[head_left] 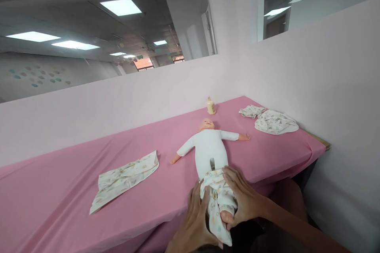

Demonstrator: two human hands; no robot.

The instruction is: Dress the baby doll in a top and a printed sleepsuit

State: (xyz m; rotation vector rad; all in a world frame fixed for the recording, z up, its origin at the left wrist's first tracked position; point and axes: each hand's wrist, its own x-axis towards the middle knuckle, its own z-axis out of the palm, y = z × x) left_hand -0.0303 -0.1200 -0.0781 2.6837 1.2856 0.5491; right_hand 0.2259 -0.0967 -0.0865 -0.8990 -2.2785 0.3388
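A baby doll [209, 146] in a white long-sleeved bodysuit lies on its back, arms spread. Small patterned baby pants [218, 189] cover its legs, with the waistband near the crotch. My left hand [194, 221] grips the pants from the left side, fingers along the cloth and thumb low by the hanging leg end. On the other side, my right hand [243, 199] is closed around the pants, its fingertips at the waistband and its thumb by the doll's bare foot [227, 216]. The other foot is hidden in the cloth.
A pink-covered table [127, 142] runs along the white wall. Folded patterned cloth [127, 178] lies at left. A pale pump bottle [211, 106] stands behind the doll's head. Toward the right corner are a patterned garment [251, 111] and a rounded patterned cloth piece [276, 121].
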